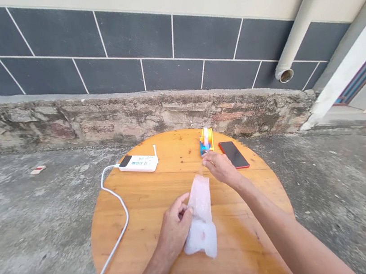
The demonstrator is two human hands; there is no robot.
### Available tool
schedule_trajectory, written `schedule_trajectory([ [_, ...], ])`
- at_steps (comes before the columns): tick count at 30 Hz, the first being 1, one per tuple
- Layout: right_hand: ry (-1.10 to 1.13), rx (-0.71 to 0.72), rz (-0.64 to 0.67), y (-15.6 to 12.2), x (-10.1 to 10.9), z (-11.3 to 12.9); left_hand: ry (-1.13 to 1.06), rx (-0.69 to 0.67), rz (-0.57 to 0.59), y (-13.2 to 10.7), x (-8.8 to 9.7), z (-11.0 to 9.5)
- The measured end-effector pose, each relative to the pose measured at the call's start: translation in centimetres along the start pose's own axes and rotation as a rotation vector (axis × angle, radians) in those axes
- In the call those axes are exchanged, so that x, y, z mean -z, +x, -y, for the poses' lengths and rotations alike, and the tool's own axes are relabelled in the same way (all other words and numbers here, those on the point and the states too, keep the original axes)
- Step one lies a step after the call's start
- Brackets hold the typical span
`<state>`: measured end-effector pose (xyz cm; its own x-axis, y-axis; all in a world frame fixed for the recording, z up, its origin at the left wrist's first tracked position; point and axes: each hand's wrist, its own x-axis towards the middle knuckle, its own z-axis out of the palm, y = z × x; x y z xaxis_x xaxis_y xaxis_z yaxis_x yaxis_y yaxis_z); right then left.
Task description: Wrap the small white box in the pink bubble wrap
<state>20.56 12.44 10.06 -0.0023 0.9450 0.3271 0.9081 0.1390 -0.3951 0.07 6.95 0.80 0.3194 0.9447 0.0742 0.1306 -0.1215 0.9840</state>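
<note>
A pale, translucent plastic bag (201,218) with something pinkish inside lies on the round wooden table (139,215). My left hand (175,226) grips the bag at its left edge, fingers curled round it. My right hand (219,167) hovers just beyond the bag's top end, fingers pinched together near the orange and blue tape dispenser (206,140); a thin clear strip may run from it, but I cannot make it out.
A white power strip (138,163) with a white cable (118,218) lies at the table's far left. A red-edged phone (233,154) rests face up right of the dispenser. Rough concrete ground surrounds the table; a stone ledge, tiled wall and drainpipe (299,21) stand behind.
</note>
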Motion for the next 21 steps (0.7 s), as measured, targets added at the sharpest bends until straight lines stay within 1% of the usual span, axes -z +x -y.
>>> schedule_trajectory([
  [2,-0.006,-0.052,-0.036,-0.9,0.2,0.4,0.013,-0.004,0.009,0.1,0.1,0.0],
  [4,-0.008,-0.092,-0.039,-2.5,0.4,1.4,0.014,-0.009,0.018,0.1,0.2,-0.1],
  [6,-0.006,-0.089,0.02,-4.2,0.4,3.0,0.008,-0.011,0.015,0.0,0.2,-0.2],
  [8,-0.08,-0.107,0.086,-5.5,-0.1,4.7,-0.004,-0.011,0.009,-0.1,0.3,-0.3],
  [10,-0.168,-0.122,0.117,-6.1,-0.9,6.0,-0.013,-0.009,0.007,-0.2,0.3,-0.4],
  [11,-0.19,-0.132,0.12,-6.2,-1.3,6.2,-0.015,-0.011,0.005,-0.2,0.3,-0.5],
  [12,-0.195,-0.142,0.115,-6.2,-1.5,6.2,-0.015,-0.014,0.0,-0.3,0.4,-0.6],
  [14,-0.173,-0.174,0.095,-6.2,-1.6,5.3,-0.013,-0.017,-0.014,-0.3,0.5,-0.7],
  [18,-0.101,-0.261,0.043,-7.0,-0.9,1.9,-0.011,0.01,-0.052,-0.2,0.6,-1.0],
  [21,-0.02,-0.307,0.01,-8.1,-1.0,-0.2,-0.015,0.021,-0.072,-0.1,0.8,-0.9],
])
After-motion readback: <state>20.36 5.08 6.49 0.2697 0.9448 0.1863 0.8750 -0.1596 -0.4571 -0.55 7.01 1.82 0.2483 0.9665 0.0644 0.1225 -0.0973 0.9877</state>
